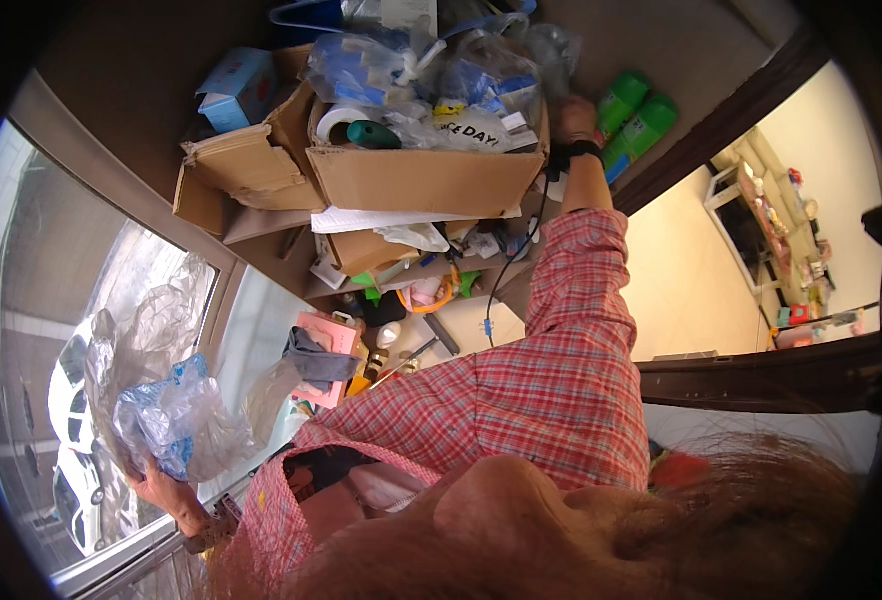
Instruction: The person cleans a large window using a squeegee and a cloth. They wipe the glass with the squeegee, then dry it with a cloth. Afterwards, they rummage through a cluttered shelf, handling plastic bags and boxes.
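Several crumpled clear plastic bags, one with blue print, hang from my left hand beside the window. My right hand reaches past the right side of an open cardboard box on a shelf. Its fingers are mostly hidden, so any hold is unclear. Clear plastic lies just beyond it. Two green bottles or cans stand close on its right. The box contains tied clear bags with blue contents, a white roll and a dark green rounded object.
A torn cardboard box and a light blue carton stand left of the full box. Lower shelves hold mixed items. A black cable hangs near my right sleeve. A grey cloth lies on a pink item.
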Demonstrator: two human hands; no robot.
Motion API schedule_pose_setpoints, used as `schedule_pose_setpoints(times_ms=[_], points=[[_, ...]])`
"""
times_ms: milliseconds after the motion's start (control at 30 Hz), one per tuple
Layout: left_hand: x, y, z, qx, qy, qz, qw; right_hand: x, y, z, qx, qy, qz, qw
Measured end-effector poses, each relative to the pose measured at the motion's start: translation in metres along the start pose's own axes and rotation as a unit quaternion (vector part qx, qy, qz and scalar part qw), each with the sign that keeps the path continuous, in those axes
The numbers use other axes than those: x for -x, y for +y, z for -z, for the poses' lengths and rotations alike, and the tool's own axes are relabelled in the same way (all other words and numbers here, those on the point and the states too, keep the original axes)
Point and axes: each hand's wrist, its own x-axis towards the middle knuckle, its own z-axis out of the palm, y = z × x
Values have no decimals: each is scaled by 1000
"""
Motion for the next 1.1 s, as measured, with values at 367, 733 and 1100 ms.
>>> schedule_pose_setpoints(times_ms=[367,733,1100], points=[[3,-26,-32,70,-62,9,996,61,-182,146,-582,264,42,768],[24,81,-165,-213,-339,-511,760,288,-360,2,-303,-330,447,774],[2,-5,-96,-272,-374,-347,816,198,-352,25,-259,-141,392,871]])
